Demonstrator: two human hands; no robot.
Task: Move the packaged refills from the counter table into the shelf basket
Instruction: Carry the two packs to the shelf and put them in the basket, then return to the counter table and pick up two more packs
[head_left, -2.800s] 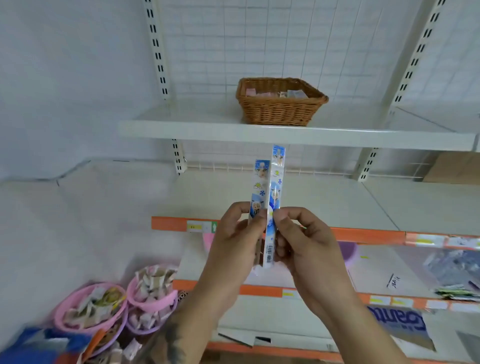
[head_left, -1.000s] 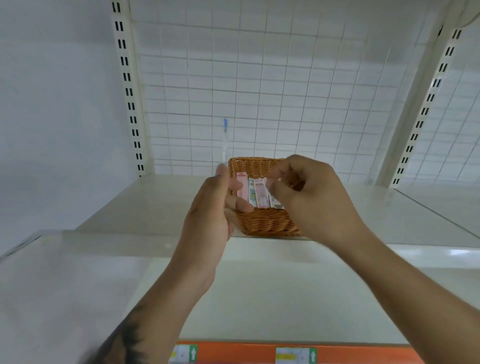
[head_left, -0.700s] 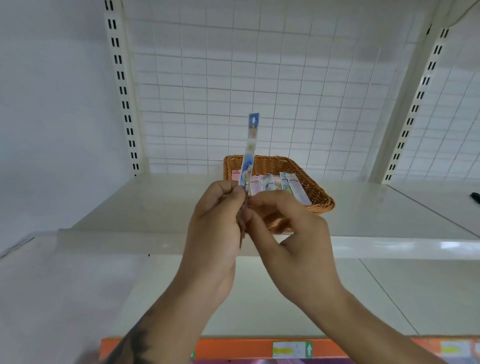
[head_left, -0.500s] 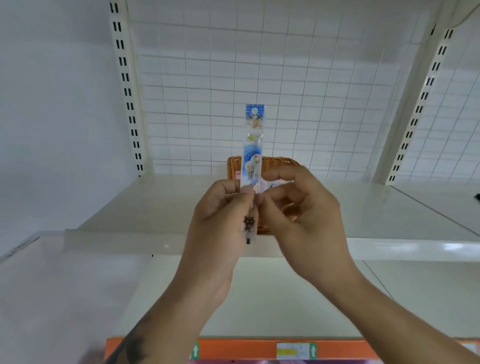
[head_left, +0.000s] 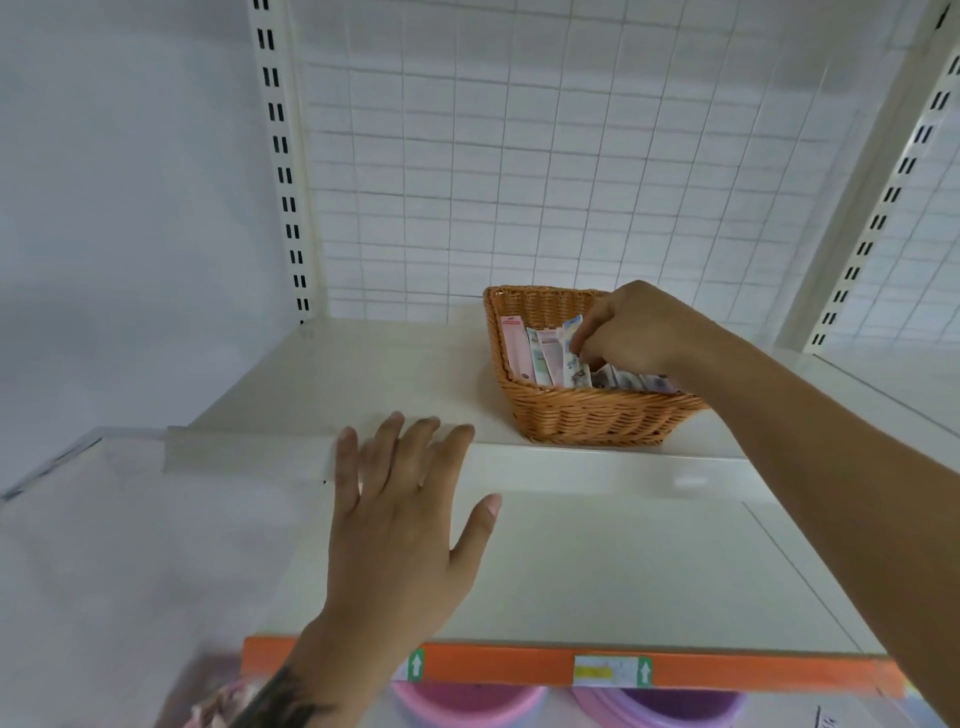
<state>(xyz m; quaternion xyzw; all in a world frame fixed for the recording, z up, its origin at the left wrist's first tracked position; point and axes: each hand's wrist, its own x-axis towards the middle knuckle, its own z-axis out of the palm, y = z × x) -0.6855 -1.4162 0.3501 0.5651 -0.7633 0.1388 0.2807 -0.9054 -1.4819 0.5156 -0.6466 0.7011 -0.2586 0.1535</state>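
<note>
A brown wicker basket (head_left: 587, 415) stands on the upper white shelf (head_left: 395, 364). Several narrow packaged refills (head_left: 540, 356) lie side by side inside it. My right hand (head_left: 628, 327) reaches into the basket from the right and pinches a blue-printed refill (head_left: 574, 348) that leans against the others. My left hand (head_left: 405, 509) hovers below and left of the basket, fingers spread and straight, holding nothing, its fingertips near the shelf's front edge.
A white wire grid backs the shelf, with slotted uprights (head_left: 283, 156) at left and right. Below runs a second white shelf with an orange price strip (head_left: 519, 665). Pink and purple tubs (head_left: 467, 704) sit underneath.
Both hands held one upright blue refill in front of the basket. Now my right hand has carried it into the basket, and my left hand has let go and dropped down, open.
</note>
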